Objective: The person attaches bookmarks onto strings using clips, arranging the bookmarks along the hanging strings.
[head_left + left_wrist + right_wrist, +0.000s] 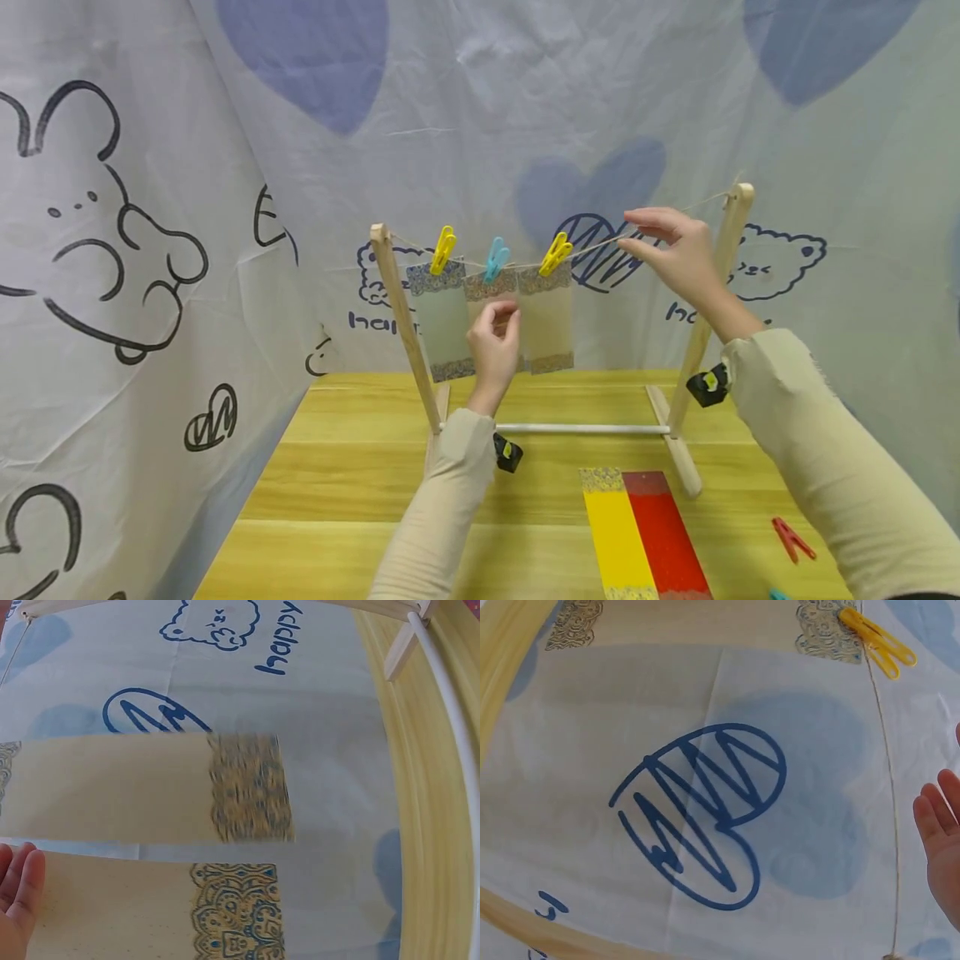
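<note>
Three pale paper strips with patterned ends hang from a string (pixel 596 247): a left strip (pixel 442 325), a middle strip (pixel 480 312) and a right strip (pixel 547 325). A yellow clothespin (pixel 444 250), a blue clothespin (pixel 497 259) and another yellow clothespin (pixel 556 254) pinch their tops to the string. My left hand (pixel 495 346), fingers loosely bent, is in front of the middle strip and partly hides it; nothing shows in its grasp. My right hand (pixel 678 250) is beside the string, right of the strips, thumb and fingers apart and holding nothing.
The string spans two wooden posts, a left post (pixel 405 325) and a right post (pixel 720 283), joined below by a white rod (pixel 585 429). On the table lie a yellow strip (pixel 618 537), a red strip (pixel 666 533), a red clothespin (pixel 791 540) and a partly visible blue piece (pixel 778 595).
</note>
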Action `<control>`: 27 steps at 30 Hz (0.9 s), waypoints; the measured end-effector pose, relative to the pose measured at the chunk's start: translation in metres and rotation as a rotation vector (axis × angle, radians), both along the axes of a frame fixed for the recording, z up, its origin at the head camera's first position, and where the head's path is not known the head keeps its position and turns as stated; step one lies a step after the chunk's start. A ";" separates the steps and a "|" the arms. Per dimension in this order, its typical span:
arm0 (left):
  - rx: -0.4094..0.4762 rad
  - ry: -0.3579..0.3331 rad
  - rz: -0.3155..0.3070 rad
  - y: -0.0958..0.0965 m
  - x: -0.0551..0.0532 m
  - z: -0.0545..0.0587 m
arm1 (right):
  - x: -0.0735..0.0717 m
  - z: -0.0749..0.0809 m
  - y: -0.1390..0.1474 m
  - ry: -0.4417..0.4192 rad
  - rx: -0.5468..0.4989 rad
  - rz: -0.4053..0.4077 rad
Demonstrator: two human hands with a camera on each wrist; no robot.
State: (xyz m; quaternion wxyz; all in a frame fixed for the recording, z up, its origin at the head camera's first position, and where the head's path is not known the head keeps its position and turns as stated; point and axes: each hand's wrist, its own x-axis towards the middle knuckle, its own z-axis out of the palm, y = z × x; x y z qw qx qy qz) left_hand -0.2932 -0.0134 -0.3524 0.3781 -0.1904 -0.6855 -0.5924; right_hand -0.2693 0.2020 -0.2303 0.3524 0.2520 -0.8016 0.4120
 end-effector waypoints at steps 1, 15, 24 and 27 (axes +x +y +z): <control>0.000 -0.006 -0.005 0.000 0.001 -0.001 | 0.002 -0.002 0.002 0.007 -0.018 0.013; 0.009 -0.035 -0.014 0.008 0.009 -0.017 | 0.047 -0.016 0.023 0.027 -0.130 -0.043; 0.000 -0.031 -0.013 0.013 0.010 -0.032 | 0.046 -0.056 0.060 0.066 -0.156 -0.067; 0.002 -0.047 -0.019 0.015 0.011 -0.036 | 0.050 -0.067 0.071 0.065 -0.180 -0.073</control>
